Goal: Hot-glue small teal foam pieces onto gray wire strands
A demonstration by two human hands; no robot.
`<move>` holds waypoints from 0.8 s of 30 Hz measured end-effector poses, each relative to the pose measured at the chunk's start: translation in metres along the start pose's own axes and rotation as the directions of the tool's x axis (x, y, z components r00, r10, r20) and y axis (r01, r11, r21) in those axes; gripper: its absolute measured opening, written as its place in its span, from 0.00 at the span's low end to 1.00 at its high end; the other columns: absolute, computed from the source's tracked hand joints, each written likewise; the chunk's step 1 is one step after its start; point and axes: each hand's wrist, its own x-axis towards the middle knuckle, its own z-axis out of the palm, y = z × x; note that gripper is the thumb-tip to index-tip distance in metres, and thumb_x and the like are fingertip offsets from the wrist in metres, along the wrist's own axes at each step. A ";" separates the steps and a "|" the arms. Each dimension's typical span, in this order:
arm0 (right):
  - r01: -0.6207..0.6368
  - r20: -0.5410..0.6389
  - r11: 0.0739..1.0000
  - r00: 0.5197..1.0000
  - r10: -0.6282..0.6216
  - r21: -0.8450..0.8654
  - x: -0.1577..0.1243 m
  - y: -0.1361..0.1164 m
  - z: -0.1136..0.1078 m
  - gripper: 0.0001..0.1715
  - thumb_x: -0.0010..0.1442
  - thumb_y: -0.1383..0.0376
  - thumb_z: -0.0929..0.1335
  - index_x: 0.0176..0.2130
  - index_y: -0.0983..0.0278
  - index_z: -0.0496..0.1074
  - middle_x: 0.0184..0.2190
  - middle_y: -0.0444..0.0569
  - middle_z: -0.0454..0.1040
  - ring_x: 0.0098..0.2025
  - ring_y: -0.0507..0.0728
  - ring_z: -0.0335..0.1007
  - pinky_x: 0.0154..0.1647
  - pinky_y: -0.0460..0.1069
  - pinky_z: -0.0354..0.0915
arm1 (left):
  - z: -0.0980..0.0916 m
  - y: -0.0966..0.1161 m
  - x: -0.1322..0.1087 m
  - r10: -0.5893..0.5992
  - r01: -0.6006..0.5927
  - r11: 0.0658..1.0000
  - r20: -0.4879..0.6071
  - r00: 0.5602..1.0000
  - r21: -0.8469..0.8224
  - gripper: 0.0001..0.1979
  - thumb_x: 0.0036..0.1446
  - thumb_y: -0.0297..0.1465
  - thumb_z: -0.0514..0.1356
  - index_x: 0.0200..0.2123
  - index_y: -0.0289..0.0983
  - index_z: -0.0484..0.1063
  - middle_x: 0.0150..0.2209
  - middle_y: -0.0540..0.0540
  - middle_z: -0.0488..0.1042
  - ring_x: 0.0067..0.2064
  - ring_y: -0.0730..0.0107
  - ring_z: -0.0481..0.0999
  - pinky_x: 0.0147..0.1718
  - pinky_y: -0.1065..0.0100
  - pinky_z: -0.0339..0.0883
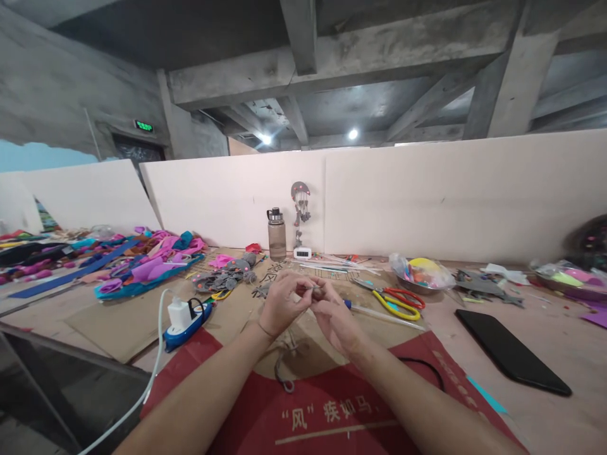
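My left hand (283, 304) and my right hand (334, 316) meet above the table's middle, fingers pinched together on a small grey piece (317, 289) held between them. What the piece is I cannot make out. Both forearms stretch over a red cloth with white characters (327, 414). A thin grey cord or strip (283, 370) hangs or lies just below my hands on brown cardboard (308, 354).
Yellow and red scissors (398, 302) lie right of my hands. Farther right are a metal bowl of coloured bits (420, 275) and a black tablet (512, 351). A power strip with charger (186, 319), felt scraps (152, 262), a water bottle (277, 235) and white partition boards (427, 196) surround the area.
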 end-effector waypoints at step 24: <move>0.041 -0.169 0.595 0.941 -0.294 -0.803 0.001 -0.018 -0.014 0.13 0.53 0.57 0.66 0.32 0.64 0.71 0.27 0.45 0.71 0.27 0.52 0.61 0.29 0.47 0.58 | 0.008 -0.003 0.001 -0.629 0.685 0.545 0.304 0.715 -0.483 0.11 0.50 0.37 0.61 0.31 0.35 0.67 0.15 0.53 0.68 0.15 0.79 0.62 0.16 0.76 0.54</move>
